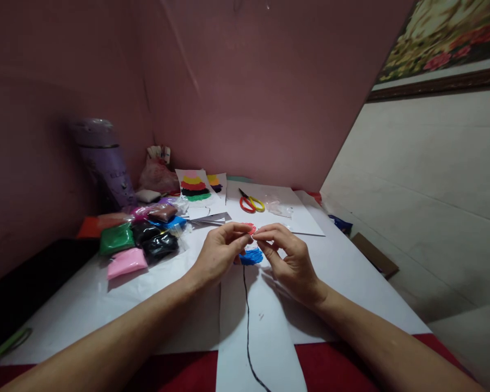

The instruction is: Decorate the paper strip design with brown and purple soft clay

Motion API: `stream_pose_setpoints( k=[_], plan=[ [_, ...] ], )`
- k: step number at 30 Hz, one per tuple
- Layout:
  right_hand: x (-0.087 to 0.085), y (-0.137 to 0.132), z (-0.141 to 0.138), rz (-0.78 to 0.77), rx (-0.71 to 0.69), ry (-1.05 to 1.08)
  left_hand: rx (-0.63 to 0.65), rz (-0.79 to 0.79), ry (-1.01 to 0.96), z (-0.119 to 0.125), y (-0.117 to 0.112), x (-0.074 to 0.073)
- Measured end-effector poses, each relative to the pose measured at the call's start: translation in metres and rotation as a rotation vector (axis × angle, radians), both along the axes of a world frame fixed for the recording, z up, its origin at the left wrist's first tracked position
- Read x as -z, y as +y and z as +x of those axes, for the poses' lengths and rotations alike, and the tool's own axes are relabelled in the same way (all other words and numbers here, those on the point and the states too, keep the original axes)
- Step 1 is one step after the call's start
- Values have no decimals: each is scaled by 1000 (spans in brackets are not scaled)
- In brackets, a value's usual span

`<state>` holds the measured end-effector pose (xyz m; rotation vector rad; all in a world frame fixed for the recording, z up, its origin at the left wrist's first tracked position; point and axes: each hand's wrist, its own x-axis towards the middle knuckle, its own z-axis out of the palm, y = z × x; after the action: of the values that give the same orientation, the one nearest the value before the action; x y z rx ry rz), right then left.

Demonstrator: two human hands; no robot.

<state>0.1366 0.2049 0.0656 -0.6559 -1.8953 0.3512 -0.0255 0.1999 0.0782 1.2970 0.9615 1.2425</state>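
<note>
My left hand [222, 247] and my right hand [288, 258] meet over a white paper strip [265, 337], thumbs and forefingers pinched. What sits between the fingertips is too small to name; a whitish speck shows there. Just behind the fingertips is a pinkish-red patch [251, 227] on the paper, partly covered by the fingers. Below them lies a rough blue patch [251, 257], which looks like pressed clay. From it a thin black line [248, 316] runs down the strip towards me.
Several clay packets, among them a green packet [117, 238] and a pink packet [127, 263], lie left. Scissors [251, 202] rest on a white board [306, 220]. Behind stand a purple bottle [106, 169] and a card with coloured bands [194, 188]. A metal blade-like piece [208, 219] lies near my left hand.
</note>
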Motion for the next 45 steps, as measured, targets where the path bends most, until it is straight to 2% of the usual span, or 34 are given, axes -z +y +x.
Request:
stream_pose_setpoints(
  k=[6,11,14,22,32,39,45],
  plan=[
    [0,0,-1,-1,5,4,-112,15,-20,-2,2,3],
    [0,-1,0,-8,11,1,-38,13,-5,-1,0,0],
    [-1,-1,0,-6,9,0,-42,15,-16,-1,0,0],
    [-1,-2,-1,0,16,4,-207,1,-67,-4,2,1],
    [-1,-2,0,3,10,2,-20,-13,-24,-2,-1,-2],
    [-1,-1,0,3,8,1,-22,-34,-51,-3,0,-1],
    [-1,-2,0,-2,23,3,-3,-54,4,-3,-1,-1]
  ],
)
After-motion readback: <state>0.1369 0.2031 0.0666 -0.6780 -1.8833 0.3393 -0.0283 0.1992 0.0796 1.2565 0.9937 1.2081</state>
